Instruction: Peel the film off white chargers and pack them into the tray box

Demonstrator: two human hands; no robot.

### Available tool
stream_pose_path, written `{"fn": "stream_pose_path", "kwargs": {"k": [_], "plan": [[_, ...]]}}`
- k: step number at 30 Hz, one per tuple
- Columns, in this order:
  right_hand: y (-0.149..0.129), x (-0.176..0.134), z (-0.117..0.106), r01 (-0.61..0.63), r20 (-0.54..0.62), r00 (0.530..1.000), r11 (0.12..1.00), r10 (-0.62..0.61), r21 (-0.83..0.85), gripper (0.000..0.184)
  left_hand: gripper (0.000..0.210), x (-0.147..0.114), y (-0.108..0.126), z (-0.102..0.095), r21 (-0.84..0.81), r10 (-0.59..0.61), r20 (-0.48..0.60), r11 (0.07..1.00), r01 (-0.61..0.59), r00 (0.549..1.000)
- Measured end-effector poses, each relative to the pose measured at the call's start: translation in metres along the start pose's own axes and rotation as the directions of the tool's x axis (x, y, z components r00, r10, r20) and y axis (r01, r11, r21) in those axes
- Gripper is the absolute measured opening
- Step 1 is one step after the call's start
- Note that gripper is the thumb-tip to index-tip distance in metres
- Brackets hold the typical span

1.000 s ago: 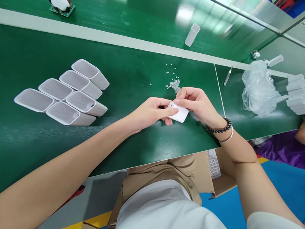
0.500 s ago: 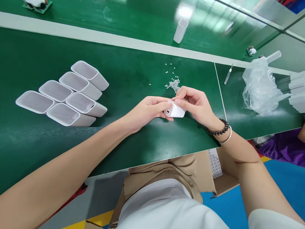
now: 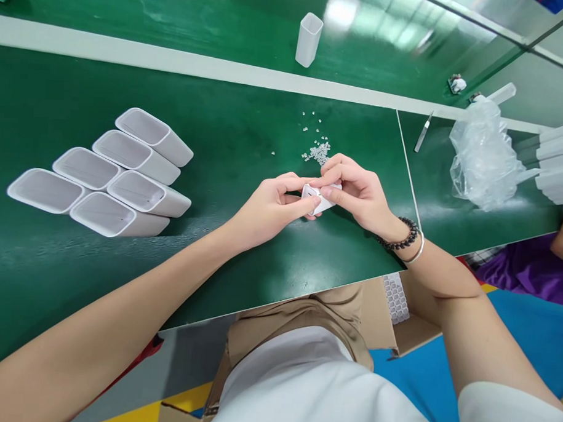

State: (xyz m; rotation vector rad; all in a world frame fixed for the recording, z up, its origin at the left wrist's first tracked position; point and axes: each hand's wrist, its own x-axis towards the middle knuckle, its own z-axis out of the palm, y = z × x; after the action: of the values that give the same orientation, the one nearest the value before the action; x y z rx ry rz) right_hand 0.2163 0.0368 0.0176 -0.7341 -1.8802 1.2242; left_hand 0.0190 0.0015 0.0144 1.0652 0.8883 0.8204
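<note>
Between my two hands is a white plastic housing (image 3: 327,201) with a small dark slot in its end face. My left hand (image 3: 268,212) is closed on its left end, the thumb pressed on the near side. My right hand (image 3: 360,192) grips the other end, thumb and fingertips pinched against the shell; whether a small part is between them is hidden. Just beyond my fingers lies a scattered pile of tiny clear pieces (image 3: 319,152). Several white hollow housings (image 3: 140,163) lie stacked on the green table (image 3: 229,135) to the left.
One white housing (image 3: 309,41) stands behind the pale strip. On the right are tweezers (image 3: 423,133), a clear plastic bag (image 3: 484,153) and more white housings (image 3: 557,165). An open cardboard box (image 3: 415,336) sits below the table edge, and a person in purple (image 3: 519,271) is at far right.
The housing in my hands has turned, and its slotted end is tipped differently. My left thumb has moved down onto its near side. The view has shifted slightly.
</note>
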Motion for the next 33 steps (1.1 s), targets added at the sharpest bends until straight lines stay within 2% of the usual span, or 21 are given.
{"fn": "stream_pose_path", "kwargs": {"k": [3, 8, 16, 21, 27, 33], "plan": [[0.0, 0.0, -0.001, -0.006, 0.004, 1.0, 1.0, 0.006, 0.004, 0.011, 0.022, -0.001, 0.001, 0.0, 0.019, 0.011, 0.003, 1.0, -0.011, 1.0], [0.002, 0.0, 0.0, -0.032, -0.029, 0.999, 0.999, 0.031, -0.037, 0.012, 0.019, -0.002, 0.002, 0.003, 0.093, 0.04, -0.061, 0.995, -0.034, 0.997], [0.004, -0.003, 0.005, 0.075, -0.067, 0.995, 0.995, -0.08, -0.068, 0.006, 0.021, -0.004, -0.006, 0.005, 0.145, 0.125, -0.052, 0.983, -0.116, 0.991], [0.007, -0.004, 0.007, 0.088, -0.067, 0.993, 0.992, -0.095, -0.091, 0.01, 0.023, -0.005, -0.01, 0.01, 0.156, 0.191, -0.082, 0.972, -0.177, 0.978], [0.007, -0.004, 0.009, 0.121, -0.081, 0.989, 0.991, -0.126, -0.063, 0.007, 0.025, -0.007, -0.011, 0.013, 0.203, 0.208, -0.117, 0.962, -0.181, 0.971], [0.005, -0.004, 0.007, 0.058, -0.086, 0.994, 0.995, -0.065, -0.077, 0.012, 0.028, -0.007, -0.014, 0.013, 0.176, 0.203, -0.091, 0.967, -0.185, 0.975]]}}
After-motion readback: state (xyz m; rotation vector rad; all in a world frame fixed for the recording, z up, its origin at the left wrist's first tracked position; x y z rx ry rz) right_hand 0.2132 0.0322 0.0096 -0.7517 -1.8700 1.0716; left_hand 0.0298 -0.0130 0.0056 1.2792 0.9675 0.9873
